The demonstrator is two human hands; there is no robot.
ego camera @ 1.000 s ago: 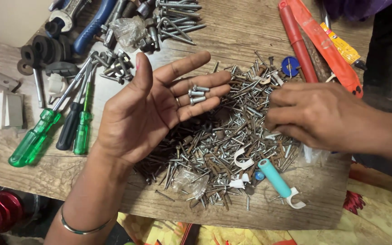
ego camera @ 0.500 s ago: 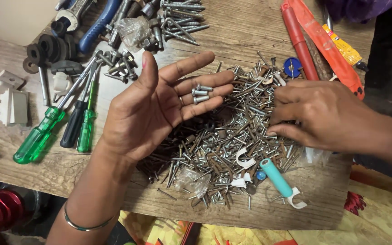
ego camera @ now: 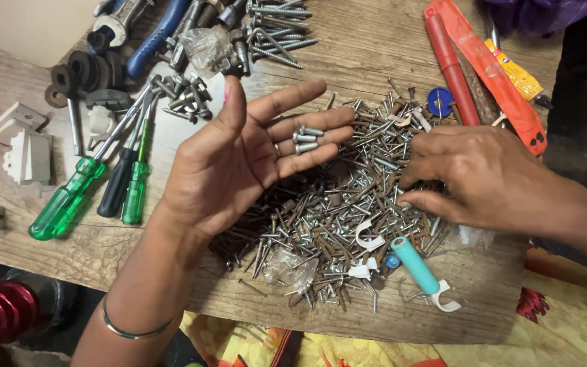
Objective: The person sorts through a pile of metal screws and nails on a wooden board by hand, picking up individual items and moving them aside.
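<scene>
A few short silver screws (ego camera: 305,139) lie across the fingers of my left hand (ego camera: 239,163), their long axes running roughly nine to three o'clock, heads toward nine as far as I can tell. That hand is spread flat, palm up, cradling rather than pinching them. Beneath and toward four o'clock spreads the pile of nails and screws (ego camera: 334,217) on the wooden board (ego camera: 484,306). My right hand (ego camera: 484,177) rests knuckles-up on the pile at three o'clock, fingertips curled into it; what they pinch I cannot tell. Green screwdrivers (ego camera: 69,200) lie at nine o'clock, a teal plastic clip (ego camera: 419,268) at five.
</scene>
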